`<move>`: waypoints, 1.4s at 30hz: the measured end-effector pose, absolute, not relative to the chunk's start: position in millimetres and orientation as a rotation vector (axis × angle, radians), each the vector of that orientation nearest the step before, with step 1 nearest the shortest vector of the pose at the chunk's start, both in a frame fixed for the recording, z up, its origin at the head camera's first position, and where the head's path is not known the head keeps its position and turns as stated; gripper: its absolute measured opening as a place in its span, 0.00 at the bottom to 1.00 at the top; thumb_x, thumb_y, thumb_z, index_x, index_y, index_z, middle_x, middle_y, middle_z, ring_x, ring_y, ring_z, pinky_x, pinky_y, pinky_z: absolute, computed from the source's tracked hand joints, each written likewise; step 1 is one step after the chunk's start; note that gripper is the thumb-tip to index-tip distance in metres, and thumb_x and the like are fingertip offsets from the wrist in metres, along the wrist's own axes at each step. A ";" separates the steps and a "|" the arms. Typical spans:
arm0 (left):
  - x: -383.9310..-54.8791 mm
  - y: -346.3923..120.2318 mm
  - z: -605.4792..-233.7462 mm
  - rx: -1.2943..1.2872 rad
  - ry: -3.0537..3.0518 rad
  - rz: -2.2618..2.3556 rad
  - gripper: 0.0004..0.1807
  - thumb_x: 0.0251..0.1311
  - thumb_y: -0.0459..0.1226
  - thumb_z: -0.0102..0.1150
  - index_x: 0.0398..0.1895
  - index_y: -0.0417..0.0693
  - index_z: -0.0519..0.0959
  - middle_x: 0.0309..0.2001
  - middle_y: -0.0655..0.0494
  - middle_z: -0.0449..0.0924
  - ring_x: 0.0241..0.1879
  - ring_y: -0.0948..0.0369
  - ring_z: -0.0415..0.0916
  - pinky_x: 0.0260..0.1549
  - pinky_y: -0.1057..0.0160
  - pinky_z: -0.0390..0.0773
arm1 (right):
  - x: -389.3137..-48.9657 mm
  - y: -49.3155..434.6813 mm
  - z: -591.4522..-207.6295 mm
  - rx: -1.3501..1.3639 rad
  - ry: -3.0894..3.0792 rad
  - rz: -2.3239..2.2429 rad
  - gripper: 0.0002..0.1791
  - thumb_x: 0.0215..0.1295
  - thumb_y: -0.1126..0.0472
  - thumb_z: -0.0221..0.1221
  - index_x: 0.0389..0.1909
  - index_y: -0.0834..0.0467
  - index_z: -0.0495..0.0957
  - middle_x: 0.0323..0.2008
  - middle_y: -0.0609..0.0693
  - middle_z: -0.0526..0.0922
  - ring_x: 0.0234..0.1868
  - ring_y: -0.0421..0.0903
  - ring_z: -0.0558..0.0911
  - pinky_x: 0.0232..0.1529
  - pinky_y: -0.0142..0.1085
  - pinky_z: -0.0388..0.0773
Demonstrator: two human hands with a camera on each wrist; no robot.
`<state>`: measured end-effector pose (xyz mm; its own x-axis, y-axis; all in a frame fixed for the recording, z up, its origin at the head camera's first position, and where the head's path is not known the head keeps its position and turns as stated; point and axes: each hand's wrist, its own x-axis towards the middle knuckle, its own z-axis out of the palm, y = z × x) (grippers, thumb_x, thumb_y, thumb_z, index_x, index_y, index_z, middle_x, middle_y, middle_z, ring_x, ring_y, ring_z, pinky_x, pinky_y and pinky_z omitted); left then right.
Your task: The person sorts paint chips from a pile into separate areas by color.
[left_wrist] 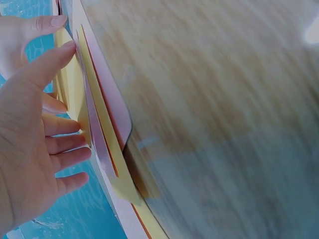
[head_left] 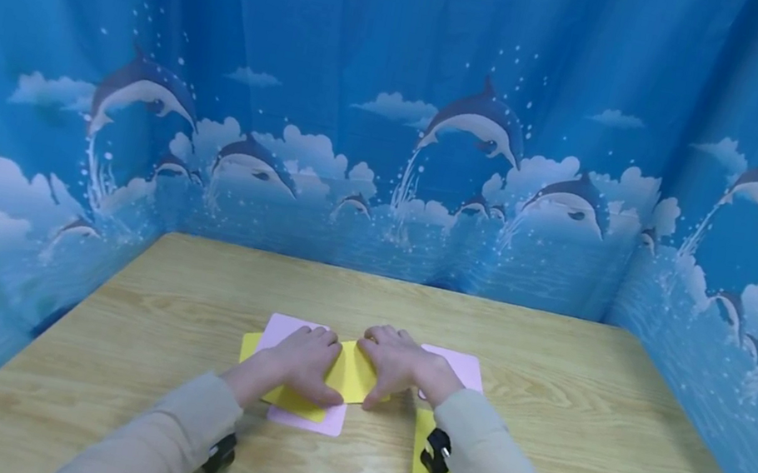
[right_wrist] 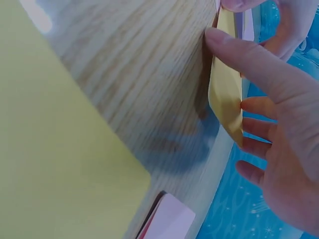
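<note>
A yellow card [head_left: 353, 371] with a crease across it lies between the two hands, over other cards on the table. My left hand [head_left: 306, 367] holds its left part, thumb at the near edge and fingers toward the far edge. The right hand [head_left: 394, 366] grips the right end, its thumb [right_wrist: 224, 42] at the near edge and the other fingers at the far side. Beneath the left hand are a pink card [head_left: 289, 331], a yellow card [head_left: 296, 403] and another pink card [head_left: 333, 421], overlapping. Parts of these are hidden by the left hand.
A pink card [head_left: 466, 368] lies beyond the right wrist, and a yellow card [head_left: 420, 468] lies under the right forearm, partly covered. Black wrist cameras [head_left: 436, 453] sit at both sleeves. The wooden table [head_left: 555, 361] ends at a blue dolphin-print curtain [head_left: 350, 54].
</note>
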<state>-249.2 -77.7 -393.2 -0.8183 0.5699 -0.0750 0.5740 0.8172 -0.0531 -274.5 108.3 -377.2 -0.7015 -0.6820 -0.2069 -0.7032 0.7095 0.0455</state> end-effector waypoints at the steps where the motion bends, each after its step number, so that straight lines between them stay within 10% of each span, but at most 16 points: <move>1: -249.4 -77.6 -393.4 0.925 2.938 -0.110 0.42 0.45 0.66 0.55 0.48 0.38 0.74 0.41 0.51 0.72 0.41 0.57 0.67 0.46 0.56 0.70 | -274.6 108.2 -376.9 -1.121 2.739 0.195 0.52 0.38 0.36 0.69 0.64 0.56 0.63 0.64 0.54 0.61 0.64 0.50 0.60 0.63 0.46 0.57; 42: -240.4 -32.2 -381.8 1.267 2.991 -0.112 0.45 0.43 0.69 0.54 0.52 0.40 0.72 0.46 0.51 0.72 0.49 0.56 0.68 0.54 0.57 0.66 | -242.7 193.9 -373.7 -1.120 2.816 -0.210 0.47 0.45 0.39 0.67 0.62 0.61 0.65 0.64 0.61 0.60 0.64 0.57 0.61 0.59 0.52 0.62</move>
